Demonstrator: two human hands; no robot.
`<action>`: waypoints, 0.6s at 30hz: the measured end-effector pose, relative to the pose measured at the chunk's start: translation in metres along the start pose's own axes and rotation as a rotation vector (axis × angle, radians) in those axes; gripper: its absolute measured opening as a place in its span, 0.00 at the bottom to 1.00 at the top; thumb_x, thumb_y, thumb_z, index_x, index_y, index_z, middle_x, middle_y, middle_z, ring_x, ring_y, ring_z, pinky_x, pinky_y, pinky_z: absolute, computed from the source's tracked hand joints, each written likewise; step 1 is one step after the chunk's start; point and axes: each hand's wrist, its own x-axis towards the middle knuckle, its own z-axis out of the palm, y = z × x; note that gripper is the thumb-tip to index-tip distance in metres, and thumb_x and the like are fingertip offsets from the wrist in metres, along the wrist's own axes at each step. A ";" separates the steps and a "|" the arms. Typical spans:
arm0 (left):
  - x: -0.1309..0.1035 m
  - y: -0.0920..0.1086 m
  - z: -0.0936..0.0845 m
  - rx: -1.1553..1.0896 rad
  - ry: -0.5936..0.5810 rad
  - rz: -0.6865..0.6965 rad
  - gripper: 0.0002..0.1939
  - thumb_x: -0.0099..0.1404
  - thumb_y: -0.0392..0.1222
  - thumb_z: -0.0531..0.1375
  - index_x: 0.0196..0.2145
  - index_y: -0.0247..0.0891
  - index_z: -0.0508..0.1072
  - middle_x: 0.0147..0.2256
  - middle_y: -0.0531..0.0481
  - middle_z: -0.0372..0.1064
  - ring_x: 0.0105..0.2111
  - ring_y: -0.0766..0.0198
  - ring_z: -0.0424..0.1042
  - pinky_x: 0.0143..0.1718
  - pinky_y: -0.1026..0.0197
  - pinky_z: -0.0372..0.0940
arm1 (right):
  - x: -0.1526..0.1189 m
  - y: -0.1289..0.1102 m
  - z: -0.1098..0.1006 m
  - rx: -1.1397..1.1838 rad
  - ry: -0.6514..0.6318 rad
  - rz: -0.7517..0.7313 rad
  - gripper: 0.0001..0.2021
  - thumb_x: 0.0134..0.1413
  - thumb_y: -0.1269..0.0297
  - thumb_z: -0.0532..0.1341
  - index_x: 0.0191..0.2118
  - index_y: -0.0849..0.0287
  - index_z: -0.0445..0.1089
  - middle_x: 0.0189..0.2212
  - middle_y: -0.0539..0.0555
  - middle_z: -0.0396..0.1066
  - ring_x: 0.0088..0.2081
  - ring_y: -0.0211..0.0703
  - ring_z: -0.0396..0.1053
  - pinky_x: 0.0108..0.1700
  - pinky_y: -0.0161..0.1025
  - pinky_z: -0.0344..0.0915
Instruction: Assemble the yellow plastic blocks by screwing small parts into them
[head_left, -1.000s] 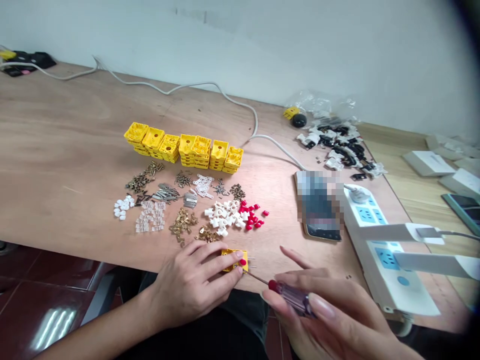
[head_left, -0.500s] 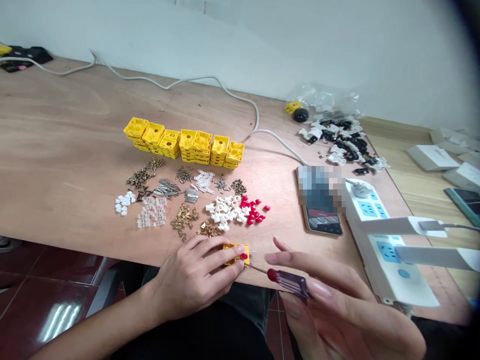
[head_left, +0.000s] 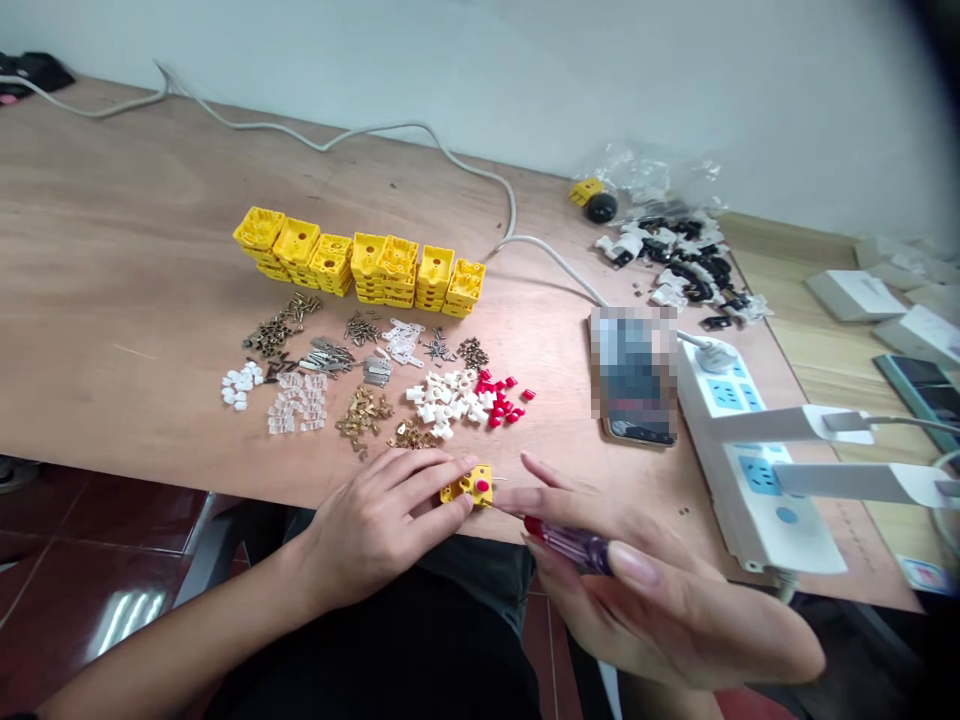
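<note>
Left hand (head_left: 379, 512) and right hand (head_left: 652, 585) meet at the near edge of the wooden table (head_left: 150, 330): the left pinches a small yellow plastic housing (head_left: 466, 485) in its fingertips, while the right holds a screwdriver (head_left: 568, 543) by its translucent purple handle, digits closed around it. The housing sits at that edge, a red button (head_left: 482, 486) showing on its upper face and a thin metal prong (head_left: 501, 479) jutting from its right side. The driver's tip meets the housing close beside a left fingertip; whether it is seated in a screw is too small to tell. If it rides off, it could jab that fingertip or scratch the plastic. Uneven pressure could tip the housing over the edge, or knock the button loose if nothing secures it. Just beyond the left hand lie copper contacts (head_left: 411, 434), brass clips (head_left: 362, 415) and white plastic sleeves (head_left: 448, 402); sliding knuckles could mix these piles.
</note>
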 end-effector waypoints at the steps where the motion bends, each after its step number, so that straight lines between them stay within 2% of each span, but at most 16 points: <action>1: -0.001 0.000 0.000 0.005 0.000 -0.005 0.10 0.76 0.34 0.57 0.51 0.33 0.75 0.56 0.40 0.74 0.54 0.51 0.72 0.50 0.50 0.70 | -0.001 0.002 0.002 0.010 0.040 -0.018 0.15 0.63 0.72 0.62 0.51 0.46 0.72 0.37 0.49 0.82 0.37 0.41 0.83 0.42 0.38 0.83; 4: -0.002 0.000 0.001 -0.001 -0.010 -0.016 0.12 0.75 0.34 0.59 0.54 0.33 0.74 0.55 0.39 0.74 0.55 0.51 0.72 0.52 0.50 0.68 | 0.000 0.006 0.006 0.032 0.181 -0.075 0.20 0.60 0.76 0.64 0.54 0.47 0.71 0.38 0.50 0.81 0.36 0.43 0.83 0.39 0.40 0.84; 6: -0.002 -0.001 0.002 -0.001 -0.021 -0.020 0.12 0.75 0.33 0.59 0.54 0.32 0.74 0.55 0.40 0.74 0.55 0.51 0.72 0.52 0.50 0.68 | 0.001 0.007 0.005 0.070 0.216 -0.119 0.24 0.59 0.75 0.66 0.57 0.47 0.69 0.38 0.51 0.81 0.33 0.43 0.82 0.37 0.41 0.85; 10: -0.001 0.000 0.001 0.010 -0.023 -0.017 0.11 0.75 0.34 0.59 0.53 0.33 0.75 0.55 0.40 0.75 0.54 0.51 0.73 0.52 0.50 0.68 | 0.008 0.002 0.000 0.192 0.141 -0.076 0.30 0.56 0.81 0.64 0.61 0.46 0.67 0.42 0.52 0.82 0.36 0.45 0.83 0.35 0.42 0.85; 15: 0.000 0.001 -0.001 0.023 -0.027 -0.021 0.11 0.75 0.34 0.58 0.53 0.33 0.75 0.55 0.41 0.75 0.54 0.52 0.73 0.53 0.50 0.69 | 0.018 -0.005 0.001 0.284 0.275 -0.052 0.35 0.44 0.89 0.68 0.53 0.45 0.74 0.41 0.45 0.80 0.34 0.40 0.80 0.37 0.46 0.86; 18: 0.001 0.001 -0.001 0.025 -0.019 -0.023 0.11 0.75 0.34 0.58 0.52 0.34 0.75 0.55 0.42 0.75 0.54 0.52 0.73 0.53 0.51 0.69 | 0.020 -0.006 0.001 0.305 0.216 -0.072 0.35 0.46 0.90 0.64 0.55 0.47 0.72 0.46 0.48 0.80 0.39 0.44 0.82 0.40 0.50 0.86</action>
